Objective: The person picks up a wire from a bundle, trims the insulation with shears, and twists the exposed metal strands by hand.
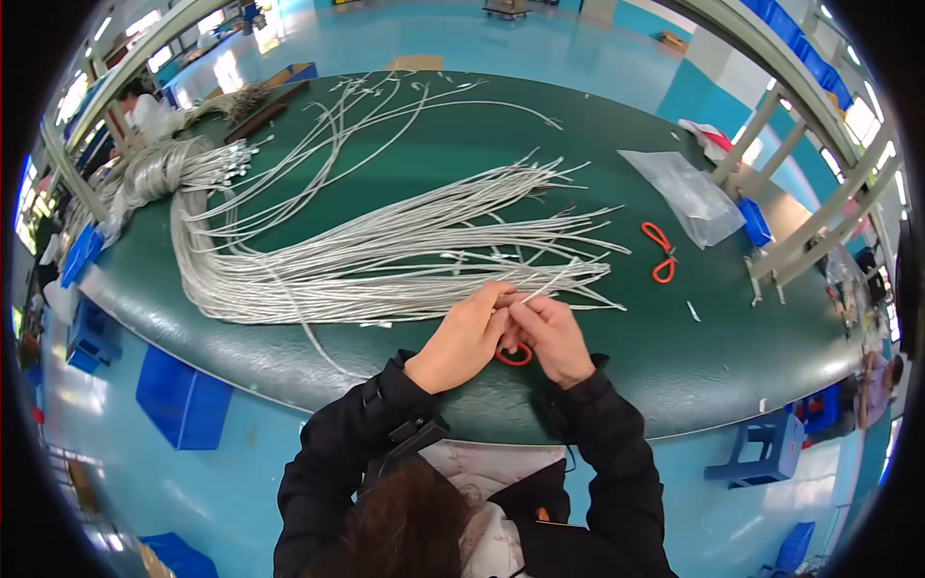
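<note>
My left hand (462, 335) and my right hand (553, 339) meet over the near edge of a spread of white cables (356, 275). Thumb and fingers of both are pinched together on a thin white cable (546, 289), whose tip sticks up from between them. Below the fingers shows a red handle loop (515, 357); whether my right hand holds it or it lies on the table cannot be made out. Farther right lies a pair of red-handled scissors (660, 252). The cables bend round at the left, their loose ends fanning out to the right.
The green table (617, 385) carries a clear plastic bag (686, 193) at the far right and a coiled cable bundle (173, 169) at the left. Metal posts (819, 226) stand at the right. On the floor are a blue bin (181, 397) and a blue stool (763, 451).
</note>
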Demonstrator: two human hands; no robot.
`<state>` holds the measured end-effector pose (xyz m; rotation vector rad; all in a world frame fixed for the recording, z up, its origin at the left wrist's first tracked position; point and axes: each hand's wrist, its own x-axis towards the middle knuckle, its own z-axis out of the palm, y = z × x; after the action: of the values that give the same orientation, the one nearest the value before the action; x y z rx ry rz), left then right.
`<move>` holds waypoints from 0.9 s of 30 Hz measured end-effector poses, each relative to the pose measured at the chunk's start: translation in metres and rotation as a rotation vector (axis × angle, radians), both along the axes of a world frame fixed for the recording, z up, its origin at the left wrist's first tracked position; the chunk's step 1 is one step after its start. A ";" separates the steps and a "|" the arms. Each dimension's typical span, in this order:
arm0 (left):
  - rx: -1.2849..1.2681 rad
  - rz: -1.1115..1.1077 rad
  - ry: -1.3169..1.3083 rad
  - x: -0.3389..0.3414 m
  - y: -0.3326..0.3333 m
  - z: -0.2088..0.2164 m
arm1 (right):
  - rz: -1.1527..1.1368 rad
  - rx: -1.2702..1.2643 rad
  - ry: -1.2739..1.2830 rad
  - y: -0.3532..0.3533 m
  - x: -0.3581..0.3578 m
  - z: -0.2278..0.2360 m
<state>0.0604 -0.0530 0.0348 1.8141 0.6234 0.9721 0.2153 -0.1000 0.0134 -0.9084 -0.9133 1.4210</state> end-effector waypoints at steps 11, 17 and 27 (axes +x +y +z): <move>0.068 -0.007 0.113 0.007 0.013 -0.019 | -0.140 -0.024 -0.077 -0.002 0.007 -0.004; -0.102 -0.042 0.069 0.000 0.014 -0.021 | -0.205 -0.028 -0.034 0.001 0.007 0.001; -0.511 -0.308 -0.017 -0.004 0.016 -0.028 | -0.256 0.056 0.004 0.004 0.004 -0.013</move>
<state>0.0563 -0.0367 0.0065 1.3900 0.5055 0.5558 0.2196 -0.0963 0.0000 -0.9440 -0.7988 1.1727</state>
